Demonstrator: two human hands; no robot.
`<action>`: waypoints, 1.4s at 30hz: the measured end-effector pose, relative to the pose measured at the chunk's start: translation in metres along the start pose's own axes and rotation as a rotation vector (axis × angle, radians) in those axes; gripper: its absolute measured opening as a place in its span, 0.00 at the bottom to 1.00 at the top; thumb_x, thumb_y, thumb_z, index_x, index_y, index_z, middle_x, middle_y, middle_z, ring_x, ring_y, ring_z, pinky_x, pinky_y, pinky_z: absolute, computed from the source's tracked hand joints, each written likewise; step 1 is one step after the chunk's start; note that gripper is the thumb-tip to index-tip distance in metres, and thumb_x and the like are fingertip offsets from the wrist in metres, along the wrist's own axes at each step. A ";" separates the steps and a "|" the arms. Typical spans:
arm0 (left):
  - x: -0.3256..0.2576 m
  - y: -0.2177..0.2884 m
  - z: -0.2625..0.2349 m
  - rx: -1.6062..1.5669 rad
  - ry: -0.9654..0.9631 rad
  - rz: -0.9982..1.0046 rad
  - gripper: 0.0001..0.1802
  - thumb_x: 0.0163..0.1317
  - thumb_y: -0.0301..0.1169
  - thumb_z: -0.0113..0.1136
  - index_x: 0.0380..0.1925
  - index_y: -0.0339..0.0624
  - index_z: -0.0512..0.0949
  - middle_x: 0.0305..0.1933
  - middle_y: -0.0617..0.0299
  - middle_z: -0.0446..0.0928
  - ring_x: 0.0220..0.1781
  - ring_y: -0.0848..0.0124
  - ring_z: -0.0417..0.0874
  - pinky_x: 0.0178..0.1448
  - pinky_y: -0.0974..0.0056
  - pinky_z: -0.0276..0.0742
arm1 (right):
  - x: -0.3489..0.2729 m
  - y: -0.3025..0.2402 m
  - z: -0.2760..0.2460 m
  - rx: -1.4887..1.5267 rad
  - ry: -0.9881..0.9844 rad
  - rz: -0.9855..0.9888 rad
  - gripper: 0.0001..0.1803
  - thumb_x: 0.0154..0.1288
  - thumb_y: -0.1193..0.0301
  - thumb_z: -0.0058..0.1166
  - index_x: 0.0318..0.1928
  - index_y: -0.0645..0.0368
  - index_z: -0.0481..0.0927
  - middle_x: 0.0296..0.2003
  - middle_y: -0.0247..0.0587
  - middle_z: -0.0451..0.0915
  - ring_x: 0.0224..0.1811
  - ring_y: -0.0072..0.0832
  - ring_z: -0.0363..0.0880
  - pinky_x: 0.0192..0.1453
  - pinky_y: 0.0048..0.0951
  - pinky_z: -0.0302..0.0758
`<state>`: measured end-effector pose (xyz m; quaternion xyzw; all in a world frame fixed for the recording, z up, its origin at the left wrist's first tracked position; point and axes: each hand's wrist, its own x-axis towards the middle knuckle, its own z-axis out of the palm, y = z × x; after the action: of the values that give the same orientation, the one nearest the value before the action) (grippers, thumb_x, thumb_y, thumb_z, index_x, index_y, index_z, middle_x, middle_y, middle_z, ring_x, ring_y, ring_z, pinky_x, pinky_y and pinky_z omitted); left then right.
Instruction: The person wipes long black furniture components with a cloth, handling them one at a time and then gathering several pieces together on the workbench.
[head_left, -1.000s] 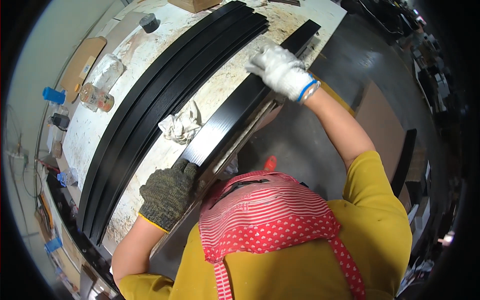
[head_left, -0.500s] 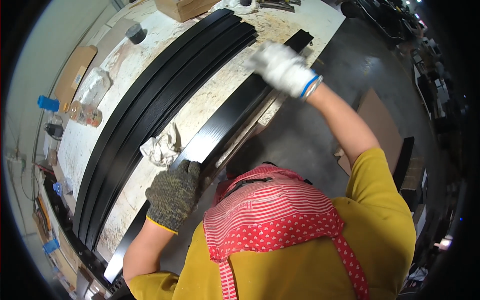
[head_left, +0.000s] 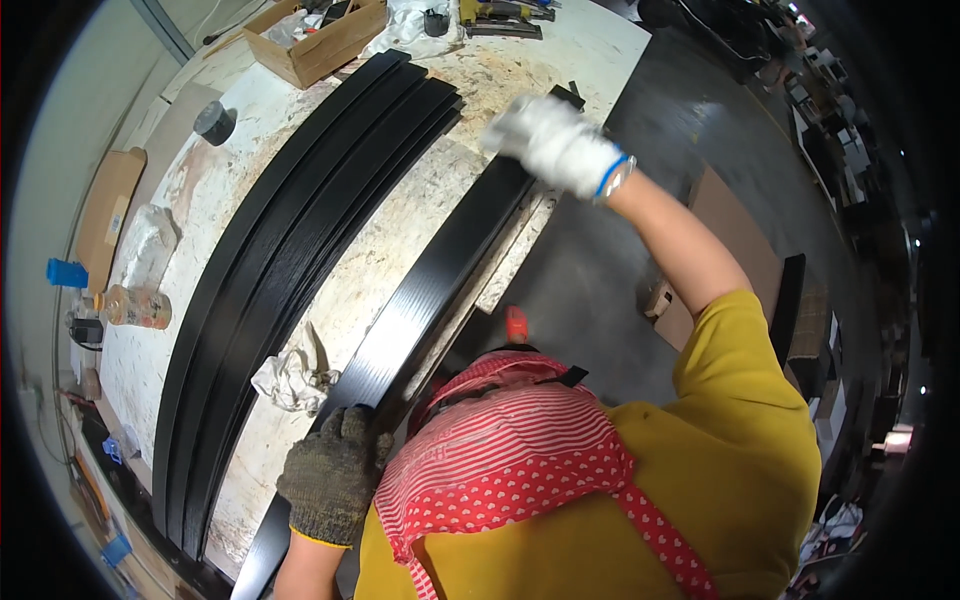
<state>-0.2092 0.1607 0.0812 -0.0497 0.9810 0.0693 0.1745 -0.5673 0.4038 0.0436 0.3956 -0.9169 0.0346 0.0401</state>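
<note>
Black and glossy, the long strip [head_left: 440, 270] lies along the bench [head_left: 400, 230] edge, and my left hand [head_left: 330, 485] in its dark knit glove presses flat on the near end, fingers together on its top. My right hand [head_left: 555, 145], in a white glove, rests on the far end, blurred, so I cannot tell whether those fingers grip it. Just beyond my left fingers lies a crumpled rag [head_left: 290, 378], and past it a stack of curved black strips [head_left: 300, 250].

Bare tabletop [head_left: 400, 245] lies open between the stacked black strips [head_left: 290, 250] and single strip [head_left: 440, 275]; crumpled rag [head_left: 290, 378] intrudes.
</note>
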 end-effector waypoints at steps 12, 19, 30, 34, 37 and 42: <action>0.016 0.056 -0.002 0.132 -0.128 -0.510 0.23 0.62 0.47 0.63 0.52 0.45 0.78 0.46 0.49 0.83 0.43 0.49 0.86 0.46 0.49 0.82 | 0.041 0.101 -0.012 -0.241 -0.024 0.073 0.18 0.72 0.55 0.51 0.48 0.54 0.85 0.41 0.52 0.79 0.48 0.46 0.81 0.53 0.43 0.78; 0.028 0.065 -0.005 0.086 -0.131 -0.554 0.23 0.62 0.50 0.61 0.48 0.43 0.79 0.47 0.49 0.82 0.43 0.49 0.85 0.49 0.50 0.80 | 0.008 -0.024 -0.010 0.153 -0.090 -0.467 0.16 0.73 0.58 0.48 0.42 0.53 0.84 0.37 0.46 0.79 0.45 0.43 0.80 0.47 0.40 0.79; 0.012 0.047 0.012 0.139 -0.031 -0.479 0.21 0.60 0.44 0.66 0.49 0.47 0.80 0.45 0.49 0.84 0.43 0.51 0.86 0.47 0.51 0.83 | 0.031 0.147 -0.020 -0.352 -0.061 0.157 0.16 0.71 0.57 0.51 0.48 0.52 0.85 0.49 0.52 0.79 0.54 0.46 0.80 0.57 0.43 0.76; 0.022 0.050 -0.005 0.062 -0.225 -0.527 0.29 0.65 0.56 0.53 0.52 0.43 0.79 0.51 0.46 0.82 0.47 0.50 0.86 0.51 0.50 0.81 | 0.026 0.100 -0.013 0.154 -0.066 -0.061 0.20 0.71 0.51 0.52 0.49 0.50 0.85 0.49 0.51 0.78 0.56 0.45 0.77 0.60 0.43 0.75; 0.023 0.050 -0.006 0.081 -0.236 -0.528 0.29 0.65 0.56 0.54 0.53 0.44 0.79 0.49 0.45 0.82 0.45 0.50 0.86 0.51 0.50 0.81 | 0.022 0.090 -0.017 0.108 -0.158 0.037 0.17 0.71 0.55 0.52 0.48 0.49 0.85 0.49 0.50 0.78 0.56 0.45 0.78 0.60 0.43 0.75; 0.026 0.052 -0.006 0.079 -0.239 -0.534 0.30 0.65 0.55 0.54 0.55 0.43 0.77 0.52 0.45 0.81 0.46 0.49 0.86 0.51 0.50 0.81 | 0.027 0.116 -0.022 -0.162 -0.115 0.168 0.13 0.69 0.65 0.53 0.50 0.50 0.85 0.51 0.48 0.78 0.56 0.46 0.78 0.62 0.42 0.76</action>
<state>-0.2414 0.2089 0.0838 -0.2906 0.9076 -0.0120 0.3028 -0.6696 0.4655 0.0649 0.3145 -0.9473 -0.0590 0.0163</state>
